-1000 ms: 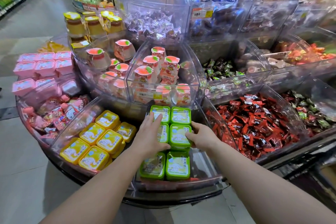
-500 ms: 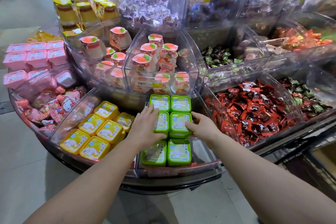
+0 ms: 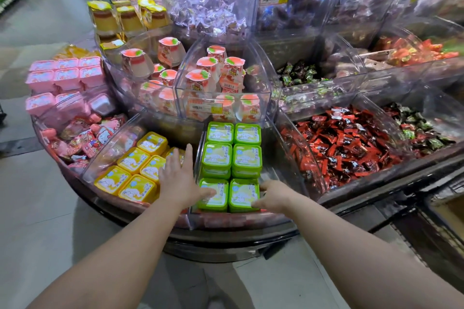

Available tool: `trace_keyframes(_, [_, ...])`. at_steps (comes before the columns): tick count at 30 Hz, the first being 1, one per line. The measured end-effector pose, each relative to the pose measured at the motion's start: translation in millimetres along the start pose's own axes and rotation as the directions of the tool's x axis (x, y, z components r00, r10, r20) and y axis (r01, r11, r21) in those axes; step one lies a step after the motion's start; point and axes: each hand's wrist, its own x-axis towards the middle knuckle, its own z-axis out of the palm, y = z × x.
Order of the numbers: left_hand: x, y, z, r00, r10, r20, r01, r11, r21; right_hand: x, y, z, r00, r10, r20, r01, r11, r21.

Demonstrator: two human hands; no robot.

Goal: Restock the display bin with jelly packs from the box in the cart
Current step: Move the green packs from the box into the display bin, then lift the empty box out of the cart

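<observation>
Both hands reaching forward over the clear plastic display bin (image 3: 271, 165), forearms stretched out, hands apart on either side of the front row. Left hand (image 3: 179, 178) flat and spread, fingers straight, thumb resting on the lid of the front-left green square jelly pack (image 3: 213, 194). Right hand (image 3: 272, 194) loosely curled, fingertips touching the right side of the front-right green jelly pack (image 3: 243, 195); whether gripping or merely touching, cannot tell. Six green packs in two columns inside the bin, middle pair stacked higher. Yellow square jelly packs (image 3: 133, 170) in the neighbouring bin to the left, red-wrapped candies (image 3: 346, 143) to the right, peach-lidded pudding cups (image 3: 213, 75) on the tier behind.
</observation>
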Motion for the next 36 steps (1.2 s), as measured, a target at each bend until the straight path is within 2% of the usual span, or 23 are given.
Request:
trace_keyframes(3, [-18.9, 13.0, -3.9, 0.998, -0.002, -0.065, 0.003, 1.000, 0.018, -17.4, 3.1, -4.1, 0.995, -0.078, -0.054, 0.076, 0.997, -0.033])
trace_keyframes(7, [-48.6, 49.2, -13.1, 0.990, 0.030, -0.136, -0.030, 1.000, 0.005, -52.9, 15.8, -14.0, 0.960, -0.191, -0.203, 0.207, 0.976, 0.063])
trace_keyframes(11, [-90.3, 117.6, -6.6, 0.977, 0.132, -0.166, -0.124, 0.990, 0.061, -110.8, 70.4, -32.4, 0.917, -0.221, -0.333, 0.260, 0.962, 0.077])
trace_keyframes(13, [-120.2, 163.8, 5.4, 0.968, 0.203, -0.147, -0.190, 0.977, 0.094, -144.5, 122.0, -44.9, 0.899, -0.181, -0.398, 0.214, 0.976, 0.039])
trace_keyframes(16, [-163.3, 240.7, 30.4, 0.941, 0.331, -0.069, -0.322, 0.940, 0.115, -192.2, 209.6, -61.3, 0.848, -0.053, -0.527, 0.060, 0.998, -0.004])
trace_keyframes(20, [-211.3, 342.4, 61.6, 0.879, 0.477, -0.018, -0.472, 0.873, 0.121, -243.9, 307.0, -80.6, 0.776, 0.105, -0.622, -0.118, 0.993, 0.020])
trace_keyframes(24, [-240.9, 428.2, 95.8, 0.822, 0.564, 0.076, -0.569, 0.814, 0.115, -272.7, 391.7, -100.4, 0.699, 0.226, -0.679, -0.187, 0.973, 0.132])
trace_keyframes(30, [-234.4, 526.4, 155.2, 0.777, 0.607, 0.169, -0.623, 0.780, 0.062, -256.9, 490.6, -134.5, 0.658, 0.362, -0.661, -0.294, 0.931, 0.216])
trace_keyframes(36, [-181.8, 616.8, 218.2, 0.793, 0.559, 0.240, -0.573, 0.820, -0.018, -195.9, 586.1, -200.0, 0.666, 0.422, -0.615, -0.372, 0.902, 0.216])
